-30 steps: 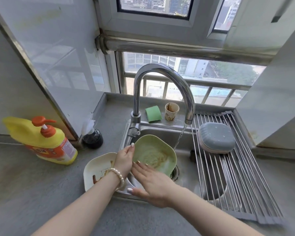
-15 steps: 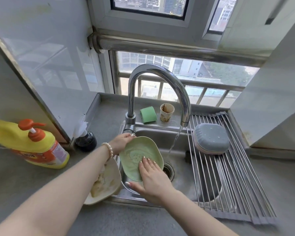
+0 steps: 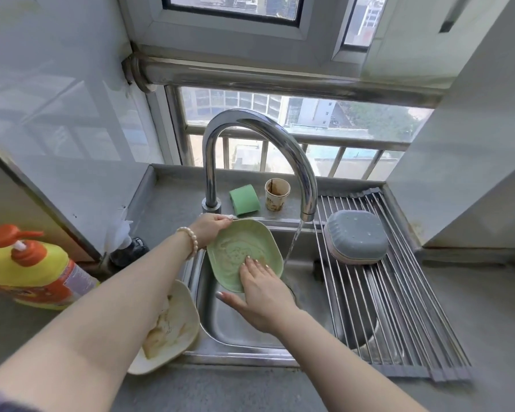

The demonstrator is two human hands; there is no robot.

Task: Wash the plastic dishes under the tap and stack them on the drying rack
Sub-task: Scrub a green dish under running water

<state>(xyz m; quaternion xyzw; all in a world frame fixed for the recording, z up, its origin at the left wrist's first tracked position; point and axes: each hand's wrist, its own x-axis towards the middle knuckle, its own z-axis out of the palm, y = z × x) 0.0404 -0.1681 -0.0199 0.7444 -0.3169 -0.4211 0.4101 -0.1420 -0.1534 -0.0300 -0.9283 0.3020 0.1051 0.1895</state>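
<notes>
Over the sink [image 3: 238, 337] the green plastic dish [image 3: 244, 254] is tilted up, its hollow facing the camera. The left hand [image 3: 210, 228] grips its upper left rim, fingers curled over the edge, a pearl bracelet [image 3: 189, 242] on the wrist. The right hand [image 3: 262, 295] lies flat on the lower part of the dish's inner face, fingers straight and pressed against the plastic, thumb spread out to the side, gripping nothing. Inside the dish there are smears of brownish residue and a wet film across the bottom.

Water runs in a thin stream from the spout of the chrome tap [image 3: 259, 138], falling just beside the dish's right edge and into the basin; whether it touches the rim, hard to say.

On the counter at the sink's left edge, partly under the left forearm, sits a cream plastic dish [image 3: 173, 325], with yellowish-brown leftovers smeared inside it.

On the roll-up drying rack [image 3: 378, 307] across the right side of the sink lies a blue-grey plastic dish [image 3: 356, 236], upside down, droplets on its base.

Behind the tap, on the ledge: a green sponge [image 3: 244, 199] and a paper cup [image 3: 277, 193], stained brown inside. At far left, a yellow detergent bottle with an orange pump [image 3: 27, 269], and near it a small dark container [image 3: 128, 249], contents unclear.
</notes>
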